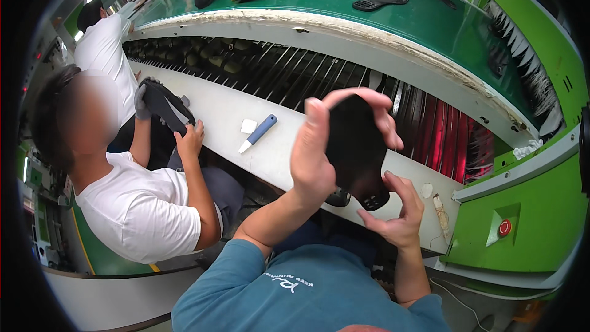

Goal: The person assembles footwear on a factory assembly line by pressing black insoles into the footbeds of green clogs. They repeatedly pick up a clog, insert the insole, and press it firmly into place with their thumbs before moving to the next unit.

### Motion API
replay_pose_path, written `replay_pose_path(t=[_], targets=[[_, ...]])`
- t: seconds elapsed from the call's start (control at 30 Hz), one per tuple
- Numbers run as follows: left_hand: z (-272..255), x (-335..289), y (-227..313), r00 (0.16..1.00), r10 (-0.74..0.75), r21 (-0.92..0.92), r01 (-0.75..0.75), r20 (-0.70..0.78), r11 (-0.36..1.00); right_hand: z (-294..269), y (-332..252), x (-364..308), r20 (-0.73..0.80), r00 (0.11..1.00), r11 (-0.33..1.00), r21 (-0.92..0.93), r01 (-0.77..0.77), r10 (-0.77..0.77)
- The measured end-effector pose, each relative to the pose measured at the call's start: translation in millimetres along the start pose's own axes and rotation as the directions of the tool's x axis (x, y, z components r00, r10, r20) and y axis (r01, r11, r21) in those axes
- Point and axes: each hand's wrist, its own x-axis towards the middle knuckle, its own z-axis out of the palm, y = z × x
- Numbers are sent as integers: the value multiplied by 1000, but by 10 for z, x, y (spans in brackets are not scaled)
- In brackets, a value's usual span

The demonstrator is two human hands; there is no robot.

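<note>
A black shoe sole [355,141] is held up on end before me, its wide part at the top and a patch of small pits near its lower end. My left hand [313,147] is closed round the upper part, thumb on the left and fingers curled over the top and right edge. With thumb and fingertips, my right hand [402,212] pinches the lower end at its right side. Another dark piece [338,197] shows partly behind the sole; I cannot make out its kind.
On the white ledge [224,107] lie a blue-handled brush or scraper [258,133] and a white block [249,126]. A co-worker at left holds a dark shoe [166,104]. Beyond, a green conveyor [319,0] carries shoes and soles. A green machine [522,209] with red button stands right.
</note>
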Motion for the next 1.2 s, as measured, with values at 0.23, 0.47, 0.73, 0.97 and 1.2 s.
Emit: replay_pose_path(t=[0.23,0.47,0.73,0.97,1.2], targets=[[219,-342,-214,966,-212,-74,225,149,972,121,-63,-80,-114,992,997,71,-37,44],[167,-283,-397,942,-222,308,139,253,941,68,68,-128,-91,993,996,-45,-76,72],[-1277,-299,-1262,936,-237,964,264,-262,-22,22,536,-415,-138,822,761,487,-430,553],[-1624,-501,-1503,843,-424,809,484,-330,333,-32,1064,-787,-5,569,425,669,-609,823],[-530,-371,-605,971,-184,533,238,-153,812,14,1058,-781,-13,563,429,662,-615,827]])
